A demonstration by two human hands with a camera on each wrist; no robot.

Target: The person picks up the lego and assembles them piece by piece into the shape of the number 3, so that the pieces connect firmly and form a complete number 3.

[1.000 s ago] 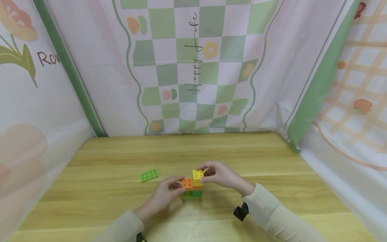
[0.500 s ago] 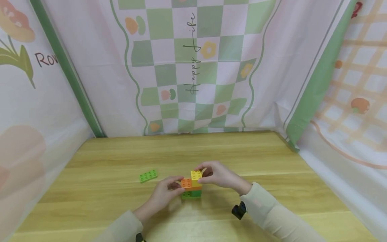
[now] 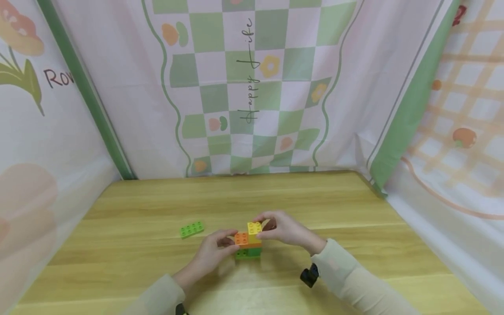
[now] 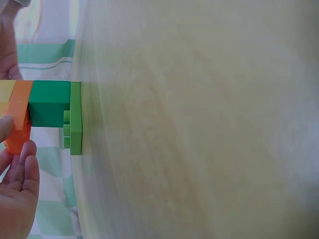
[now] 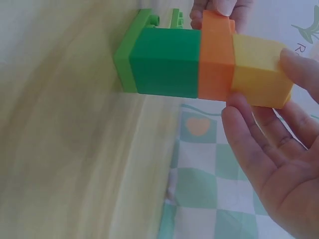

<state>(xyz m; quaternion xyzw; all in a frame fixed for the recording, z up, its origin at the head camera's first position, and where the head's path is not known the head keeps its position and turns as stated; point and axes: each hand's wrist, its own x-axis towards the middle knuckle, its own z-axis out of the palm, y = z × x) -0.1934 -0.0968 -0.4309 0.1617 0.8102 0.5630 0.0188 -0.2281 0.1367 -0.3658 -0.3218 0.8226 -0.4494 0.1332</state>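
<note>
A small stack of toy building bricks stands on the table in the middle front. At its base is a light green plate (image 4: 76, 119), with a dark green brick (image 5: 167, 62) on one end. Across that lies a flat orange brick (image 3: 241, 238), which overhangs the plate on the left. A yellow brick (image 3: 254, 228) sits on the orange one's right half. My left hand (image 3: 210, 254) pinches the orange brick's free end between thumb and fingers. On the other side, my right hand (image 3: 287, 229) grips the yellow brick, thumb in front and fingers behind.
A second light green plate (image 3: 192, 229) with studs lies on the wooden table (image 3: 315, 197), left of and behind the stack. A patterned curtain (image 3: 252, 87) hangs along the table's back edge, with more cloth at both sides.
Both hands keep their hold on the stack and hardly move. The whole head view has shifted slightly, so everything appears a little further left.
</note>
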